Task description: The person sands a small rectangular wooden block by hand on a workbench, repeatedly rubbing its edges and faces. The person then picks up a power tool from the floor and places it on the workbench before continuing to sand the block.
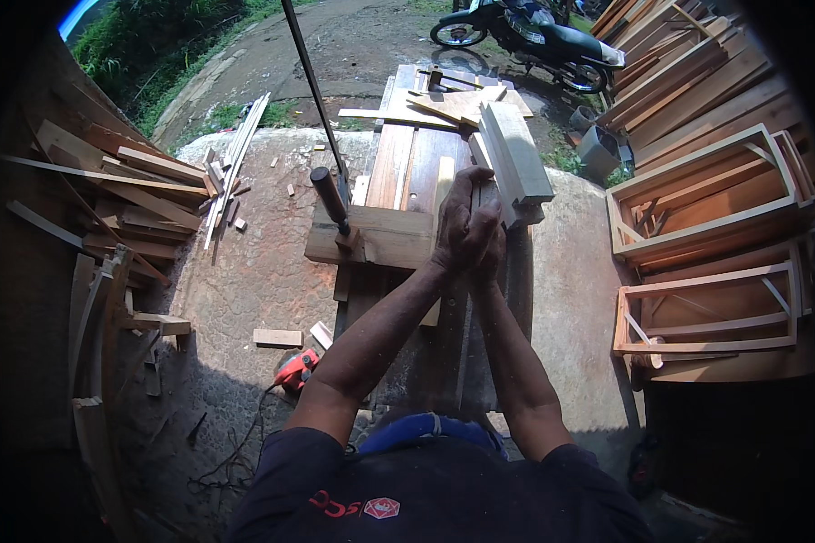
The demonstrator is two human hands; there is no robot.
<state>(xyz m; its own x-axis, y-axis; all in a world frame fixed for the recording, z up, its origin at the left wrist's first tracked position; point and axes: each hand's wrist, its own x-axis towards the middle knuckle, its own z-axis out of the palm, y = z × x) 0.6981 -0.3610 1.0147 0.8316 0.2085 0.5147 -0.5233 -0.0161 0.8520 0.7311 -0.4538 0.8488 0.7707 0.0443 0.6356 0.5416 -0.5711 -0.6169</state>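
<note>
My left hand (456, 220) and my right hand (487, 234) are close together over the workbench (418, 366), wrapped around a small piece of wood (485, 193). How far that piece reaches down is hidden by my palms. Just beyond and right of my fingers lies a thick wooden beam (516, 153) with a notched near end. Left of my hands, a wooden block (394, 234) lies across the bench beneath a bar clamp with a wooden handle (329, 197). A pale wooden strip (443, 180) runs lengthwise beside my left hand.
A hammer (435, 80) and boards lie at the bench's far end. Wood offcuts (278, 338) and a red power tool (296, 370) with its cord are on the floor at left. Lumber is piled on the left; wooden frames (706, 292) stand on the right. A motorcycle (543, 41) is parked beyond.
</note>
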